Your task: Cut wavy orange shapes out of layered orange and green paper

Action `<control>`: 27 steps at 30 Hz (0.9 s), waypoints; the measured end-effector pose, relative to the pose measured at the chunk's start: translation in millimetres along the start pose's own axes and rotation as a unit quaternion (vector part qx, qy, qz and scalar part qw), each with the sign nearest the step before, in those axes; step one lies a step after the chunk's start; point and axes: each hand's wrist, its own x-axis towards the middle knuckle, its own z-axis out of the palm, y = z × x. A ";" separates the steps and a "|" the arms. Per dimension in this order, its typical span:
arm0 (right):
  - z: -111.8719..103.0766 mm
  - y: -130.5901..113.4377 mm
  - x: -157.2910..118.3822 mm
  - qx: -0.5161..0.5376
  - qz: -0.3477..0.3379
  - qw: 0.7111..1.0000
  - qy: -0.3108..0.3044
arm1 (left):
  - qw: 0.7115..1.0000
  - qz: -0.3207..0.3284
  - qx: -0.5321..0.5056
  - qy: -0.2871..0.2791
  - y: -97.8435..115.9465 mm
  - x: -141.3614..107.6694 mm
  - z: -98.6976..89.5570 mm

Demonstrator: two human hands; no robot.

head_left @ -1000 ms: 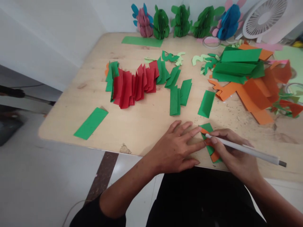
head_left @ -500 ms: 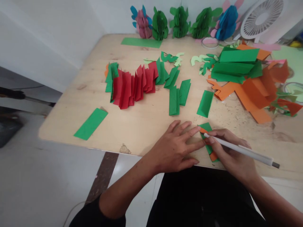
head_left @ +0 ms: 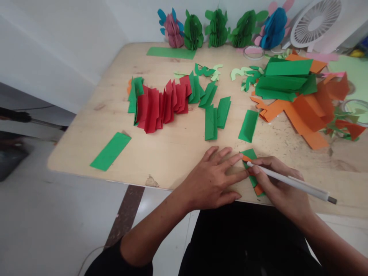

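My right hand [head_left: 280,182] grips a white pen [head_left: 293,181], its tip down at a small orange paper piece [head_left: 259,189] that lies on a green paper strip [head_left: 250,154]. Part of both papers is hidden under my fingers. My left hand [head_left: 214,178] lies flat with fingers spread, its fingertips touching the left side of the papers at the table's front edge. Just above them lies a folded green paper [head_left: 248,125]. More folded green papers [head_left: 211,122] stand to its left.
Red folded papers [head_left: 161,105] stand in a row at middle left. A green strip [head_left: 110,151] lies near the left edge. Orange paper [head_left: 309,115] and stacked green folds [head_left: 284,80] are piled on the right. Paper figures [head_left: 217,28] and a white fan [head_left: 316,23] line the back.
The pen shifts very slightly. The view moves a little; both hands and the papers stay in about the same places.
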 end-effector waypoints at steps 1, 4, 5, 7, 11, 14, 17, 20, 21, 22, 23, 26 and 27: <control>0.0 0.1 -0.2 0.000 0.002 1.000 -0.001 | 1.000 0.000 0.001 0.000 -0.1 0.1 0.1; -0.4 0.3 -0.8 -0.004 0.004 1.000 -0.003 | 1.000 0.001 0.002 0.000 -0.2 0.2 0.4; -0.6 0.2 -1.0 -0.005 0.003 1.000 -0.003 | 1.000 0.000 0.003 -0.001 -0.2 0.2 0.4; -0.9 0.1 -1.4 -0.009 -0.001 1.000 -0.003 | 1.000 -0.001 0.003 -0.004 -0.2 0.2 0.3; -0.6 0.0 -1.9 -0.015 -0.002 1.000 0.000 | 1.000 -0.001 0.004 -0.003 0.2 -0.1 -0.1; 0.0 0.0 -1.9 -0.016 0.000 1.000 0.003 | 1.000 0.000 0.003 -0.002 0.4 -0.1 -0.3; -0.1 -0.2 -1.4 -0.016 -0.008 1.000 0.000 | 1.000 0.000 0.004 -0.001 0.3 0.1 -0.3; -0.9 -1.0 -0.6 -0.017 -0.012 1.000 0.001 | 1.000 -0.001 0.004 -0.002 0.2 0.2 -0.3; -1.1 -1.3 -0.5 -0.017 -0.011 1.000 0.003 | 1.000 -0.002 0.003 -0.002 0.2 0.3 -0.3; -1.3 -1.6 -0.4 -0.015 -0.010 1.000 0.004 | 1.000 -0.002 0.004 -0.002 0.2 0.2 -0.3; -1.4 -1.8 -0.4 -0.014 -0.009 1.000 0.006 | 1.000 -0.002 0.004 -0.002 0.2 0.2 -0.3; -1.7 -2.2 -0.9 -0.016 -0.004 1.000 0.008 | 1.000 -0.001 0.006 0.000 0.3 0.1 -0.2; -1.8 -2.2 -1.1 -0.018 -0.003 1.000 0.007 | 1.000 -0.001 0.006 0.000 0.3 0.1 -0.2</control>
